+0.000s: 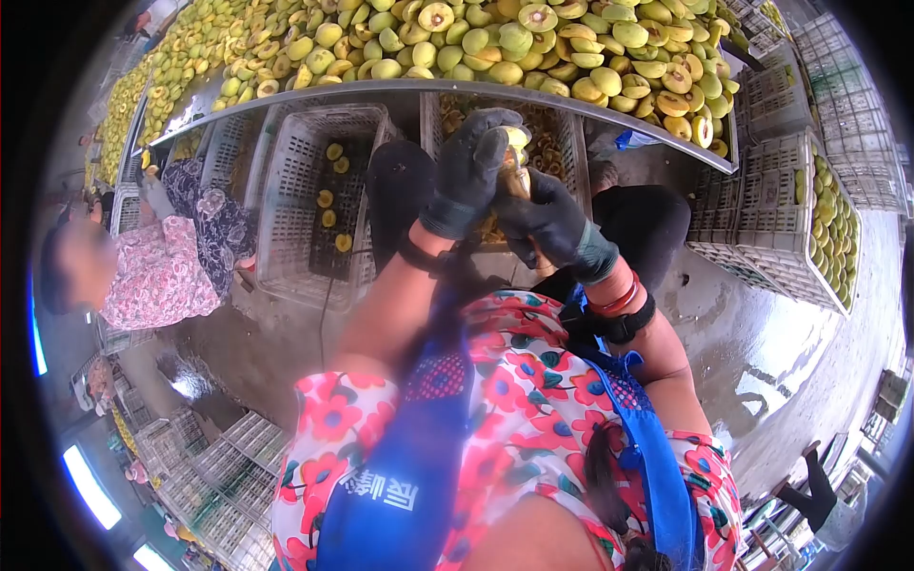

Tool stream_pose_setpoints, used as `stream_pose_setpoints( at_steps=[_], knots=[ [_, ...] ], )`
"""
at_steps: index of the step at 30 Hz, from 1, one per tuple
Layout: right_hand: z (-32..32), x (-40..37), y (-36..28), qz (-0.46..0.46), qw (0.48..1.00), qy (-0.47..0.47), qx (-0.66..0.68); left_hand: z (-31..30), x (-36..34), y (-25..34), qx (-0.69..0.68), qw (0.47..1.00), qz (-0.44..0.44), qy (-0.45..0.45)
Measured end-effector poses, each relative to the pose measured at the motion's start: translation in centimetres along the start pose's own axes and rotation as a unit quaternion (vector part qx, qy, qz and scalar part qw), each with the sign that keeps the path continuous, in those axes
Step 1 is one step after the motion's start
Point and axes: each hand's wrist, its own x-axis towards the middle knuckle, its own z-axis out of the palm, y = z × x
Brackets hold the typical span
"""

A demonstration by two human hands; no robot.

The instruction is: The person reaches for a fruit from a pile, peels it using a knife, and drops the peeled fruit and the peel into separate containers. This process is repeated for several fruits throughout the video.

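My left hand (468, 176), in a black glove, is closed around a yellow-green fruit half (517, 138). Its cut side is largely hidden by the fingers. My right hand (552, 221), gloved too, is wrapped around a small pitting tool with a wooden handle (543, 262). The tool's working end touches or lies very near the fruit, but the exact contact is hidden. Both hands are together above a crate (576, 143) with fruit pieces and brown pits in it.
A metal-edged table (381, 86) heaped with halved fruit (514, 40) spans the front. Left stands a grey crate (286, 205) holding several fruit pieces; a seated co-worker (162, 266) is beyond it. Stacked crates (752, 205) of fruit stand right, on wet floor (762, 352).
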Motion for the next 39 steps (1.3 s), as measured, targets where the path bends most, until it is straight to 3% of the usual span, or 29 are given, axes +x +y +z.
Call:
stream_pose_setpoints(
  at_steps=[2,5,8,11,17,20,23,24,25,27,29,30,31,34,37,39],
  knots=[
    [0.7,0.5,0.9,-0.086,0.989,0.049,-0.111,-0.1,0.0,0.0,0.035,0.999,0.008,-0.004],
    [0.0,0.9,1.7,-0.028,0.997,0.020,-0.071,0.0,-0.1,-1.0,0.011,1.000,-0.002,0.004],
    [-0.3,0.0,-0.8,0.073,0.994,-0.060,0.055,-0.5,-0.3,-0.3,-0.041,0.999,-0.027,-0.021],
    [-0.8,0.2,-0.6,0.105,0.963,-0.143,0.203,-1.5,0.0,0.6,-0.134,0.981,-0.106,-0.097],
    [-0.5,0.5,-0.6,0.135,0.948,-0.168,0.233,-2.7,0.0,0.4,-0.102,0.981,-0.105,-0.130],
    [0.1,1.0,-1.4,0.135,0.957,-0.161,0.200,-3.0,-0.3,-0.8,-0.074,0.990,-0.085,-0.085],
    [1.0,2.6,-0.8,0.104,0.983,-0.135,0.066,-2.6,-0.2,1.9,-0.142,0.978,-0.147,0.034],
    [1.3,2.7,-0.8,0.072,0.986,-0.143,0.039,-2.8,0.0,1.5,-0.101,0.986,-0.121,0.060],
    [1.3,2.4,-0.5,0.063,0.987,-0.146,0.039,-3.8,0.5,2.0,-0.185,0.942,-0.239,0.149],
    [1.3,2.4,0.6,0.042,0.986,-0.155,0.037,-7.6,0.4,-1.7,0.114,0.964,-0.152,0.187],
    [0.8,3.0,1.4,0.041,0.993,-0.114,0.005,-12.1,1.3,-3.3,0.121,0.911,-0.212,0.331],
    [0.5,3.8,2.2,0.042,0.996,-0.071,-0.026,-14.9,1.2,-4.5,0.308,0.889,-0.120,0.317],
    [0.0,4.4,3.2,0.043,0.997,-0.027,-0.056,-16.7,1.2,-5.4,0.481,0.827,-0.021,0.289],
    [-1.9,5.5,6.1,0.074,0.993,0.018,-0.096,-17.3,3.5,-5.0,0.529,0.815,0.063,0.228],
    [-2.1,5.6,6.0,0.081,0.992,0.024,-0.093,-12.0,6.8,-6.5,0.414,0.901,0.042,0.120],
    [-2.0,5.5,5.7,0.065,0.995,0.034,-0.070,-7.9,9.7,-8.5,0.383,0.919,0.078,0.045]
  ],
)
